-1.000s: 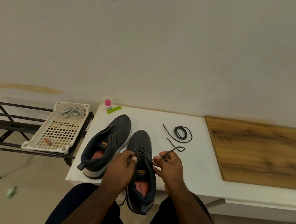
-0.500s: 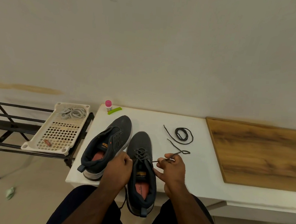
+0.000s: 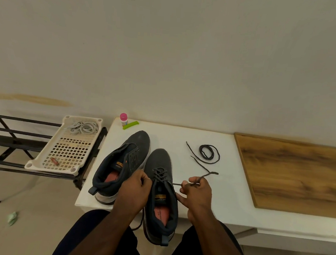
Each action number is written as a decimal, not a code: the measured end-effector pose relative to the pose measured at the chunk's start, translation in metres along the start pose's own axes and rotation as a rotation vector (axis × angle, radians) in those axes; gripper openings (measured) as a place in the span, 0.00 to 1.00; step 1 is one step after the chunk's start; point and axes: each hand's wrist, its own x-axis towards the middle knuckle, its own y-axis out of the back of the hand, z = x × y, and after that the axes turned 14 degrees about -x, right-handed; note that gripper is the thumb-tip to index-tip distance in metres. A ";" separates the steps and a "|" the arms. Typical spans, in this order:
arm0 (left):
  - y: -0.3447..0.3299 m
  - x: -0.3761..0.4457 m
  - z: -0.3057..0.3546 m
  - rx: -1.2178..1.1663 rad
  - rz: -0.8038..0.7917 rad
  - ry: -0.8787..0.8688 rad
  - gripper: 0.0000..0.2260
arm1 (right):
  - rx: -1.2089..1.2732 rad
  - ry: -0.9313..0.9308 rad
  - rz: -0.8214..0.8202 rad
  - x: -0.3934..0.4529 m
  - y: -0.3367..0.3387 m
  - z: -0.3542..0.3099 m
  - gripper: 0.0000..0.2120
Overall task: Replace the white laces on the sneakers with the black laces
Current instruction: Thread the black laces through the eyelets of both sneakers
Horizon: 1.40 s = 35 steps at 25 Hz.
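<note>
Pinching black lace [image 3: 196, 179], right hand [image 3: 197, 195]; left hand [image 3: 137, 191] seemingly gripping sneaker [image 3: 162, 188].

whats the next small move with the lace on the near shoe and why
Probably draw the black lace on through to the right: the right hand pinches it, stretched from the near shoe steadied by the left hand, with only the lower eyelets laced.

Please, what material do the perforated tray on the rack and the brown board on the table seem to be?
Tray: probably moulded plastic, cream and matt, judging by its regular grid of holes and rounded corners. Board: wood or wood-look laminate, smooth, with streaky brown grain; which one is unclear.
</note>
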 end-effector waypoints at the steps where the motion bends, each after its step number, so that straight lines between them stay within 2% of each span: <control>1: 0.001 0.001 0.000 -0.011 0.003 0.006 0.06 | 0.034 -0.020 0.013 -0.001 0.001 0.001 0.09; 7: 0.004 0.002 0.001 -0.018 -0.038 -0.058 0.05 | 0.197 -0.104 -0.010 -0.001 0.015 -0.001 0.10; 10: 0.005 0.006 0.003 -0.072 0.061 -0.109 0.04 | 0.554 -0.111 -0.009 0.003 0.026 -0.024 0.05; 12: 0.007 0.004 0.011 -0.207 0.143 -0.075 0.04 | 0.601 -0.029 0.018 0.004 0.030 -0.043 0.09; 14: 0.006 0.000 0.027 -0.443 0.101 0.028 0.04 | 0.254 0.214 -0.015 0.000 0.028 -0.057 0.10; 17: 0.003 -0.005 0.060 -0.655 -0.159 0.246 0.13 | -0.580 0.715 -0.224 -0.016 0.017 -0.060 0.11; 19: 0.001 -0.006 0.070 -0.712 -0.246 0.287 0.14 | -0.994 0.857 -0.365 -0.022 0.016 -0.051 0.10; 21: 0.002 -0.005 0.067 -0.782 -0.220 0.251 0.11 | -1.173 0.855 -0.408 -0.021 0.023 -0.044 0.09; 23: 0.003 -0.006 0.059 -0.817 -0.187 0.210 0.12 | -1.098 0.793 -0.316 -0.017 0.031 -0.039 0.08; 25: 0.000 -0.011 0.055 -0.669 -0.221 0.150 0.14 | -0.802 0.658 -0.249 -0.018 0.028 -0.045 0.14; 27: -0.011 -0.016 0.056 -0.413 -0.293 0.052 0.14 | -0.543 0.527 -0.377 -0.020 0.012 -0.062 0.15; 30: -0.030 -0.021 0.054 -0.138 -0.391 -0.050 0.11 | -0.598 0.492 -0.494 -0.030 -0.008 -0.085 0.08; 32: -0.035 -0.024 0.053 -0.135 -0.399 -0.036 0.10 | -0.580 0.499 -0.543 -0.033 -0.007 -0.093 0.08; 35: -0.035 -0.027 0.056 -0.306 -0.428 0.011 0.13 | -0.492 0.411 -0.590 -0.036 0.004 -0.095 0.13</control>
